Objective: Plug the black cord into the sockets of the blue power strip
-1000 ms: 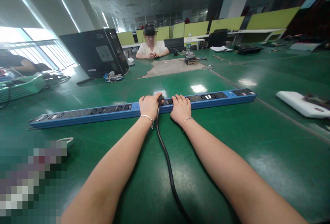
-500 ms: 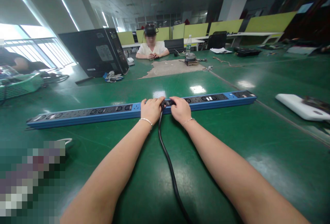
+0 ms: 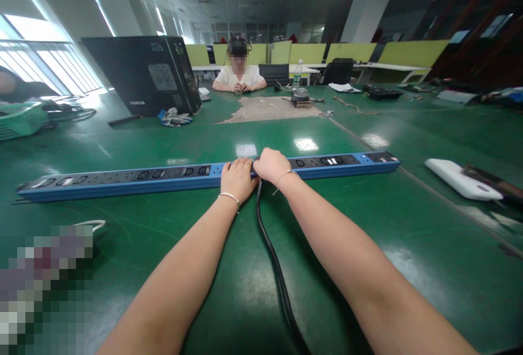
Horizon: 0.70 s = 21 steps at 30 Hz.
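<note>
A long blue power strip (image 3: pixel 118 185) with rows of black sockets lies across the green table. My left hand (image 3: pixel 238 179) grips it just left of its middle, fingers over the socket face. Beside it, my right hand (image 3: pixel 272 165) is closed at the end of a black power cable (image 3: pixel 273 254), around the plug, which is mostly hidden by the fingers. The plug end is at the strip's sockets; how deep it sits cannot be seen. From there the cable runs down the table toward me, between my forearms.
A black computer case (image 3: pixel 147 74) stands at the back left, with gloves (image 3: pixel 175 117) in front. A green basket (image 3: pixel 22 121) is at far left. On the right lies a white device (image 3: pixel 460 179). Across the table sits a person (image 3: pixel 239 77) near a water bottle (image 3: pixel 298 73).
My right hand has moved left and closed over the plug end of the cable. My left hand stays on the strip, and the view has shifted slightly.
</note>
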Motion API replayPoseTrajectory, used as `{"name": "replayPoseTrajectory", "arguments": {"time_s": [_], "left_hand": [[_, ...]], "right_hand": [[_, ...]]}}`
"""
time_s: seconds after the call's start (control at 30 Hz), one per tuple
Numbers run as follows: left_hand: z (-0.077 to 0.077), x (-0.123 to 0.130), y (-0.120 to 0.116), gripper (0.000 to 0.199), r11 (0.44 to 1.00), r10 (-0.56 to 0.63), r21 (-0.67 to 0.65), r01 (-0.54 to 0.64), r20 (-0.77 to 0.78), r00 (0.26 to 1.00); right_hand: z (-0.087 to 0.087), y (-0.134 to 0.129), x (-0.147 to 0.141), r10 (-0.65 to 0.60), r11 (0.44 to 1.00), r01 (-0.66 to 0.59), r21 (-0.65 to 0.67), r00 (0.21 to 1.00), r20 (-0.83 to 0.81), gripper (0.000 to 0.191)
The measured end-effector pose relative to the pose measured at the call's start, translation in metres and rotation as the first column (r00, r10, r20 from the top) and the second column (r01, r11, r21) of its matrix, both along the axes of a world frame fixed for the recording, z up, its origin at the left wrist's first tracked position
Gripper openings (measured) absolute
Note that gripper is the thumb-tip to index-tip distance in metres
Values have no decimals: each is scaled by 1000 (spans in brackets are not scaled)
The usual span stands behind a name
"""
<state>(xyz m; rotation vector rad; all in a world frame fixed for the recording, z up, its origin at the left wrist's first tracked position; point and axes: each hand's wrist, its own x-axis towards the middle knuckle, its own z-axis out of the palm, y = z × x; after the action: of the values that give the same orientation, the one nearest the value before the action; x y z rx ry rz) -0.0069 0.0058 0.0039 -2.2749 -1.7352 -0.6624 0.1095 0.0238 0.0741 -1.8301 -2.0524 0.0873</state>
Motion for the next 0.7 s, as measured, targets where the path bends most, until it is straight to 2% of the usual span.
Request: {"name": "replayPoseTrajectory", "arguments": {"time_s": [0.07,0.13,0.23,0.27,0.33,0.43,0.53,0.7], "left_hand": [[0,0,0,51,1000,10,5,-10,-9,1000],[1,1,-1,56,1000,15,6,-15,-13,1000],[3,1,-2,60,1000,20,-15,-20,-12,1000],[3,1,-2,60,1000,21,-23,-21,-10,1000],[3,1,-2,60,999,19,-27,-19,-5,1000],[2,2,-1,61,1000,16,-19,-16,11,1000],[1,2,-2,61,1000,15,-16,-15,25,1000],[2,2,-3,60,1000,8,-16,-7,39,999]], "right_hand": [[15,1,13,-46,999,43,-28,991,-129,27],[29,3,36,-60,998,64,8,965,-256,30],[37,8,81,-119,977,38,-209,912,-393,33],[36,10,97,-171,965,80,-249,913,-370,31],[31,12,126,-267,953,225,-204,942,-204,24],[21,12,153,-291,946,290,-141,957,20,32],[11,10,160,-287,948,296,-114,954,90,34],[2,10,151,-278,943,298,-150,950,138,36]]}}
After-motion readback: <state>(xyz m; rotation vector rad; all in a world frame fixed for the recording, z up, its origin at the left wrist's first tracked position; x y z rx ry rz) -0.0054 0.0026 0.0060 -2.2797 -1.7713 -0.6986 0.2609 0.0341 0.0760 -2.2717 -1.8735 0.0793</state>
